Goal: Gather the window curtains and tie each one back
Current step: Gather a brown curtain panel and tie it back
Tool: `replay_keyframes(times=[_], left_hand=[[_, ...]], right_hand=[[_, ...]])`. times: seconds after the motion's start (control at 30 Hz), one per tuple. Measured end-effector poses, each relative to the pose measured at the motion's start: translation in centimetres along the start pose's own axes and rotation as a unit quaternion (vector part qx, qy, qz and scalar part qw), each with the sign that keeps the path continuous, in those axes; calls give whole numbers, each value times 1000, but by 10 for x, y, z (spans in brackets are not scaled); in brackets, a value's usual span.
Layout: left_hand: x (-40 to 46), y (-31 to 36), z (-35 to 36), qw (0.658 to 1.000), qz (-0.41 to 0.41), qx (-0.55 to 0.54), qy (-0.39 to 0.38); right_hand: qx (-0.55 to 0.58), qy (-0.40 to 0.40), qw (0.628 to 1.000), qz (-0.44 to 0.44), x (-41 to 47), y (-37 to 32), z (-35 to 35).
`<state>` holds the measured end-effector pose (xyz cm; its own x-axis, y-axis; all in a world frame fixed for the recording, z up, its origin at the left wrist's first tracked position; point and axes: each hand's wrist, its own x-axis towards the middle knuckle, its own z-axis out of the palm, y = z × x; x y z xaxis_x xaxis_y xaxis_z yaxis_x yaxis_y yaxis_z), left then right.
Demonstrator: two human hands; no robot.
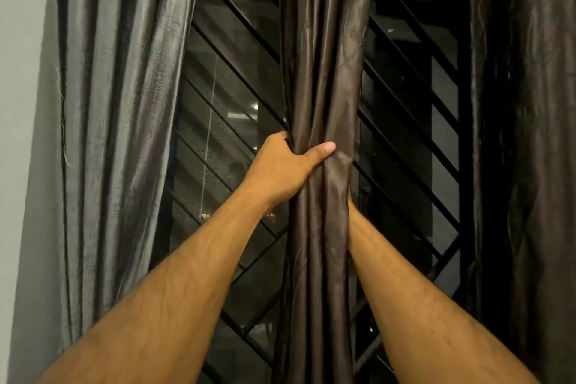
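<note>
Middle curtain bunched, left hand clamped on it, right hand hidden.

Left hand point(288, 165) grips the gathered brown middle curtain point(324, 72) at window centre, thumb across the front folds. Right forearm point(405, 290) runs behind the same bundle; its hand is covered by fabric, so grip can't be told. Grey left curtain point(118, 103) and dark right curtain point(526, 134) hang loose over the window grille point(224, 121).

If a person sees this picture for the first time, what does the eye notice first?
First, the dark brown curtain in the middle, bunched into a thick column. The left hand grips it at mid-height, thumb across the front; the right arm goes behind the folds, so that hand is hidden. Behind, a black window grille with slanted bars shows between it and the grey curtain on the left.
</note>
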<state>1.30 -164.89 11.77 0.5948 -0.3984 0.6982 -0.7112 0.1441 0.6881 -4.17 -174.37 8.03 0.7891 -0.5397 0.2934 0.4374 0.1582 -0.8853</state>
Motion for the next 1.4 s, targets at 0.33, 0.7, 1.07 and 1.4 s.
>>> replay_keyframes(times=[0.33, 0.7, 1.07, 1.4], left_hand=[[24, -8, -17, 991, -26, 88, 97], [17, -13, 6, 970, 85, 204, 99], [9, -11, -39, 993, 86, 7, -75], [10, -2, -41, 996, 32, -74, -28]], right_hand=[[-194, 3, 963, -188, 18, -41, -25], [-399, 51, 872, -279, 13, -62, 34], [-375, 9, 910, -176, 16, -84, 21], [-286, 38, 951, -108, 15, -82, 25]])
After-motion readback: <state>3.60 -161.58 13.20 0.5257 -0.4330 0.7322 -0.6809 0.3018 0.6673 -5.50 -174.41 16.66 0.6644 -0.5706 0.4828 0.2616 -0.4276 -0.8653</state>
